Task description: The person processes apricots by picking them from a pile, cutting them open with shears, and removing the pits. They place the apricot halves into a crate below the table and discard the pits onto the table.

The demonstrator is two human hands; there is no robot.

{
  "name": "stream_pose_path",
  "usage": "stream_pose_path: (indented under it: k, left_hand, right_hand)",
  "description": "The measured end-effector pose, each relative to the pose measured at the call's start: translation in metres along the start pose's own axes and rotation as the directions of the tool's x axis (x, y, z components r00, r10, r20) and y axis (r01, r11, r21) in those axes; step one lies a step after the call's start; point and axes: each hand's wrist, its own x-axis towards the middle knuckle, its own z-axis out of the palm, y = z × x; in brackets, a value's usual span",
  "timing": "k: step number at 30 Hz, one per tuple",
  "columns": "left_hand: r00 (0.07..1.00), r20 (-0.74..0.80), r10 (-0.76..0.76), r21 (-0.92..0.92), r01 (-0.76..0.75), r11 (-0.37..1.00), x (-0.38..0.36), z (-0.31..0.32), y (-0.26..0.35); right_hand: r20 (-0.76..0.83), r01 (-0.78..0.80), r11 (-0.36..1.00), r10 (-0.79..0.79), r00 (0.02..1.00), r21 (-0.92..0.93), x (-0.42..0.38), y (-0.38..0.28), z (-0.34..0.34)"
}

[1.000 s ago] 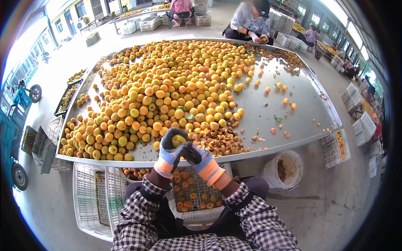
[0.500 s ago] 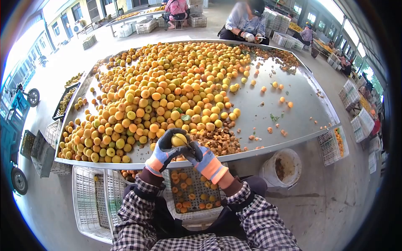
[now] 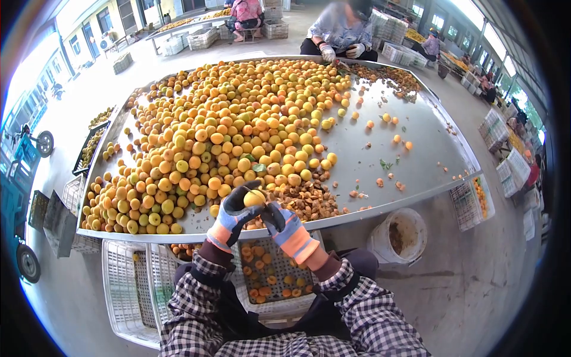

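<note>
My left hand point(image 3: 231, 215), in a dark-palmed glove with blue and orange bands, is closed around a yellow apricot point(image 3: 254, 199). Close beside the fruit, my right hand point(image 3: 290, 231) in a matching glove has its fingers pinched together; whatever is between them is too small to make out. Both hands are over the near edge of a metal table point(image 3: 380, 160). Behind them rises a large heap of apricots point(image 3: 208, 128). A pile of brown pits point(image 3: 306, 201) lies just beyond my right hand. Below my wrists, a crate point(image 3: 276, 306) contains halved apricots point(image 3: 262, 259).
A white bucket point(image 3: 398, 238) stands on the floor at the right. Another white crate point(image 3: 128, 291) is at lower left. Across the table sits a person point(image 3: 342, 33) in gloves, near scattered brown scraps point(image 3: 392, 80). A blue three-wheeler point(image 3: 24, 154) stands far left.
My right hand has shifted slightly down, away from the apricot, which has turned in my left hand. The person opposite has moved their hands apart, one to the table's edge.
</note>
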Motion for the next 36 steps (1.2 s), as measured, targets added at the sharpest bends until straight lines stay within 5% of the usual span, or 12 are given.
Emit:
stream_pose_path:
  k: [4, 5, 6, 9, 14, 16, 22, 27, 29, 32, 36]
  left_hand:
    - [0.995, -0.042, 0.086, -0.015, -0.087, 0.996, -0.005, 0.004, -0.003]
    - [0.983, -0.179, 0.049, -0.138, -0.074, 0.988, -0.006, 0.021, -0.010]
    - [0.981, -0.116, -0.152, -0.370, 0.099, 0.924, -0.012, 0.035, 0.001]
    - [0.978, 0.043, -0.206, -0.565, 0.194, 0.802, -0.013, 0.026, -0.011]
    - [0.980, -0.167, -0.109, -0.076, 0.098, 0.992, -0.001, 0.012, -0.015]
    - [0.977, -0.163, -0.136, -0.087, 0.123, 0.989, -0.002, 0.011, -0.009]
    - [0.970, -0.085, -0.230, -0.521, 0.153, 0.840, -0.006, 0.033, -0.009]
    - [0.968, -0.119, -0.220, -0.548, 0.121, 0.828, -0.004, 0.023, -0.017]
    - [0.989, -0.117, -0.095, -0.080, 0.086, 0.993, -0.001, 0.010, -0.021]
    - [0.996, 0.038, -0.075, 0.028, 0.074, 0.997, 0.002, 0.010, -0.013]
    - [0.999, 0.034, -0.007, 0.018, 0.006, 1.000, 0.005, 0.012, -0.020]
  right_hand:
    - [-0.017, -0.004, 1.000, 0.004, 1.000, -0.013, -0.001, 0.005, 0.008]
    - [-0.043, 0.022, 1.000, -0.022, 0.999, -0.015, 0.000, 0.004, 0.012]
    - [-0.048, 0.023, 1.000, -0.023, 0.999, -0.012, 0.002, 0.003, 0.017]
    - [0.054, -0.057, 0.982, 0.068, 0.996, -0.180, 0.006, 0.006, 0.024]
    - [0.022, -0.121, 0.978, 0.126, 0.992, -0.172, 0.006, 0.008, 0.008]
    - [0.056, -0.057, 0.975, 0.070, 0.996, -0.213, 0.005, 0.009, 0.008]
    - [0.018, -0.098, 0.985, 0.101, 0.995, -0.139, 0.011, 0.012, 0.021]
    - [0.025, -0.147, 0.951, 0.159, 0.987, -0.271, 0.008, 0.002, 0.006]
    - [0.010, -0.142, 0.941, 0.152, 0.988, -0.307, 0.009, 0.003, 0.001]
    - [-0.036, -0.184, 0.947, 0.181, 0.983, -0.262, 0.010, 0.007, -0.005]
    - [-0.019, -0.133, 0.943, 0.134, 0.991, -0.306, 0.009, 0.025, 0.002]
